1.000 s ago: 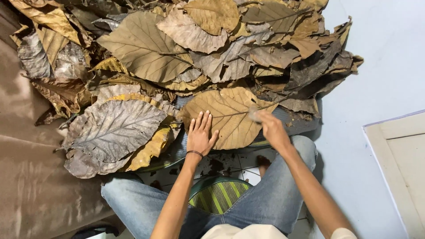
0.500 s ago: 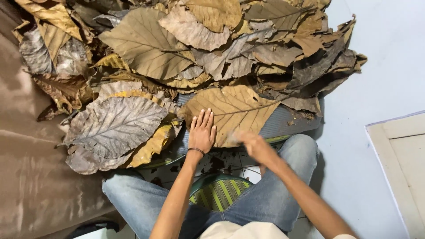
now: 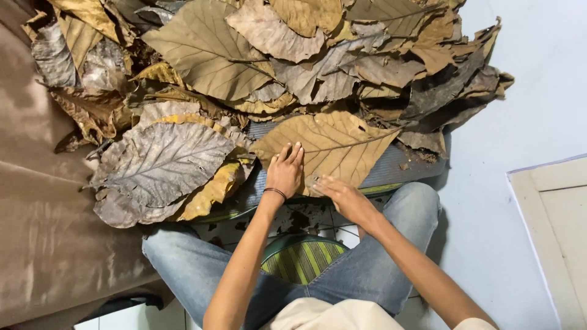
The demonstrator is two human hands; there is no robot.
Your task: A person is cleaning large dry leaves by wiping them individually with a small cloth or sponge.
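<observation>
Big tan dried leaf lies flat on a grey-blue ribbed mat, just in front of the person's knees, its tip pointing right w/ the midrib running up to the right. Left hand rests palm-down on the leaf's left half, fingers straight and close together, pointing away from the body; holding nothing, just pressing flat. Thin dark band on that wrist. Right hand sits at the leaf's near edge, just beside the left hand, fingers loosely extended towards the left and touching the leaf margin; somewhat blurred, so can't tell if it pinches the edge or only lies on it. Both forearms reach forward from the bottom of the view, left nearly straight up, right angled in from lower right. Person sits on the floor in blue jeans, legs apart, a green striped round thing between them. Behind the leaf: a large heap of dry brown and grey leaves. Left of it, a wide grey veined leaf over a yellowish one. Brown satin-like cloth covers the left side; pale floor at right, w/ a cream panelled board at the right edge.
</observation>
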